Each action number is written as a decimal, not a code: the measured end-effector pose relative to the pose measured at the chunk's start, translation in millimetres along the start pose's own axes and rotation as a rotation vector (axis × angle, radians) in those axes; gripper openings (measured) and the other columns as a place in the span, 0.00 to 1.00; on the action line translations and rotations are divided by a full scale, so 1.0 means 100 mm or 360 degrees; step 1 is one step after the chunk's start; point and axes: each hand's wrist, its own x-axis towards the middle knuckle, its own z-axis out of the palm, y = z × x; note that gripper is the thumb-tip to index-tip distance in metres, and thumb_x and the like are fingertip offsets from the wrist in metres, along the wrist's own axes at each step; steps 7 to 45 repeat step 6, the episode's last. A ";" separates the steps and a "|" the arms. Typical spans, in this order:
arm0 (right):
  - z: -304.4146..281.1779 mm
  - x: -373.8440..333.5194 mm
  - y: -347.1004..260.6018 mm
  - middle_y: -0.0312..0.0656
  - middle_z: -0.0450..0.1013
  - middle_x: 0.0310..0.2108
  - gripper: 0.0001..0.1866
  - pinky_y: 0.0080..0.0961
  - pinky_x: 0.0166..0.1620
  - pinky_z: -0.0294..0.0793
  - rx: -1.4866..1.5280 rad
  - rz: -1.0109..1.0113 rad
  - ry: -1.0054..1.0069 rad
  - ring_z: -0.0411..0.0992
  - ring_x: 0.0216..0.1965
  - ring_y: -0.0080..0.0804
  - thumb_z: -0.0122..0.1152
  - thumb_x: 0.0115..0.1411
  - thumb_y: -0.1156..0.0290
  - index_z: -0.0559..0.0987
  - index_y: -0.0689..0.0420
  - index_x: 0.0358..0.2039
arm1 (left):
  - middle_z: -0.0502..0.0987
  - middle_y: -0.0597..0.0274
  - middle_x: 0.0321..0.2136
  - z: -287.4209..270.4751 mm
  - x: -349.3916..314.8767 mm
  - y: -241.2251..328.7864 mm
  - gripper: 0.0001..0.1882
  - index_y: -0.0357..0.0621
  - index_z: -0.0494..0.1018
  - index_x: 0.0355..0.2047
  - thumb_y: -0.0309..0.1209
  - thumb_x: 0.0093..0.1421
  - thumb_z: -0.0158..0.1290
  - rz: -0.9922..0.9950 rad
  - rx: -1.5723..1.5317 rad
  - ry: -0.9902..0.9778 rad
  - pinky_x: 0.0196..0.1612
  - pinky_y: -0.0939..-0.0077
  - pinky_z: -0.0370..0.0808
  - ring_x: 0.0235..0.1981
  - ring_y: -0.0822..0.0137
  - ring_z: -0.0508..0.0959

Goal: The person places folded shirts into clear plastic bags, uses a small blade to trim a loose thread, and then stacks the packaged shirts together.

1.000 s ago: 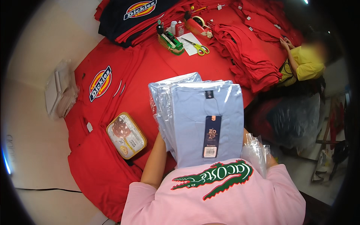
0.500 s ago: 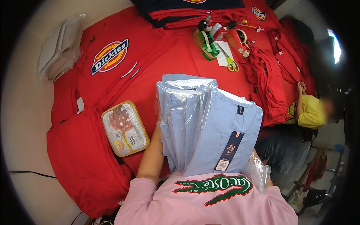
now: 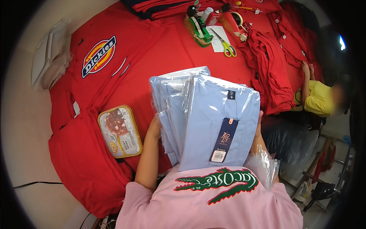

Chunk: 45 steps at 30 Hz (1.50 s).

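Between my two hands is a stack of folded light blue shirts (image 3: 207,129) in glossy transparent bags, tilted and fanned to the left. The front shirt carries a dark hang tag (image 3: 225,139) with a pale label at its lower end. My left hand (image 3: 155,126) grips the stack's left side, its fingers mostly behind the bags. At the right side my right hand (image 3: 259,126) holds the edge, with most fingers hidden behind the front shirt. Empty plastic bags (image 3: 263,166) lie against my right forearm. The stack's lower edge meets my pink shirt.
Red garments (image 3: 152,57) cover the table. A lidded tub (image 3: 120,131) rests at left. Beyond the stack are a green tape dispenser (image 3: 200,32), yellow-handled scissors (image 3: 228,49) and a red tape dispenser (image 3: 232,24). A person in yellow (image 3: 318,97) works at the right.
The shirt stack has shifted slightly left and up in view, and its front shirt sits further left. More of my right hand shows at the edge. The table's things appear shifted too.
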 end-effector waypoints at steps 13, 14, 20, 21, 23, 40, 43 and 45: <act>0.12 0.43 -0.11 0.51 0.72 0.62 0.47 0.38 0.64 0.71 -0.0883 0.0508 0.0238 0.74 0.60 0.42 0.76 0.53 0.62 0.64 0.61 0.70 | 0.75 0.56 0.60 -0.05 -0.21 -0.05 0.34 0.39 0.65 0.68 0.48 0.70 0.53 0.0102 0.0195 -0.0043 0.62 0.66 0.72 0.58 0.61 0.77; 0.12 0.43 -0.11 0.51 0.72 0.62 0.47 0.38 0.64 0.71 -0.0883 0.0508 0.0238 0.74 0.60 0.42 0.76 0.53 0.62 0.64 0.61 0.70 | 0.75 0.56 0.60 -0.05 -0.21 -0.05 0.34 0.39 0.65 0.68 0.48 0.70 0.53 0.0102 0.0195 -0.0043 0.62 0.66 0.72 0.58 0.61 0.77; 0.12 0.43 -0.11 0.51 0.72 0.62 0.47 0.38 0.64 0.71 -0.0883 0.0508 0.0238 0.74 0.60 0.42 0.76 0.53 0.62 0.64 0.61 0.70 | 0.75 0.56 0.60 -0.05 -0.21 -0.05 0.34 0.39 0.65 0.68 0.48 0.70 0.53 0.0102 0.0195 -0.0043 0.62 0.66 0.72 0.58 0.61 0.77; 0.12 0.43 -0.11 0.51 0.72 0.62 0.47 0.38 0.64 0.71 -0.0883 0.0508 0.0238 0.74 0.60 0.42 0.76 0.53 0.62 0.64 0.61 0.70 | 0.75 0.56 0.60 -0.05 -0.21 -0.05 0.34 0.39 0.65 0.68 0.48 0.70 0.53 0.0102 0.0195 -0.0043 0.62 0.66 0.72 0.58 0.61 0.77; 0.12 0.43 -0.11 0.51 0.72 0.62 0.47 0.38 0.64 0.71 -0.0883 0.0508 0.0238 0.74 0.60 0.42 0.76 0.53 0.62 0.64 0.61 0.70 | 0.75 0.56 0.60 -0.05 -0.21 -0.05 0.34 0.39 0.65 0.68 0.48 0.70 0.53 0.0102 0.0195 -0.0043 0.62 0.66 0.72 0.58 0.61 0.77; 0.12 0.43 -0.11 0.51 0.72 0.62 0.47 0.38 0.64 0.71 -0.0883 0.0508 0.0238 0.74 0.60 0.42 0.76 0.53 0.62 0.64 0.61 0.70 | 0.75 0.56 0.60 -0.05 -0.21 -0.05 0.34 0.39 0.65 0.68 0.48 0.70 0.53 0.0102 0.0195 -0.0043 0.62 0.66 0.72 0.58 0.61 0.77; 0.12 0.43 -0.11 0.51 0.72 0.62 0.47 0.38 0.64 0.71 -0.0883 0.0508 0.0238 0.74 0.60 0.42 0.76 0.53 0.62 0.64 0.61 0.70 | 0.75 0.56 0.60 -0.05 -0.21 -0.05 0.34 0.39 0.65 0.68 0.48 0.70 0.53 0.0102 0.0195 -0.0043 0.62 0.66 0.72 0.58 0.61 0.77; 0.12 0.43 -0.11 0.51 0.72 0.62 0.47 0.38 0.64 0.71 -0.0883 0.0508 0.0238 0.74 0.60 0.42 0.76 0.53 0.62 0.64 0.61 0.70 | 0.75 0.56 0.60 -0.05 -0.21 -0.05 0.34 0.39 0.65 0.68 0.48 0.70 0.53 0.0102 0.0195 -0.0043 0.62 0.66 0.72 0.58 0.61 0.77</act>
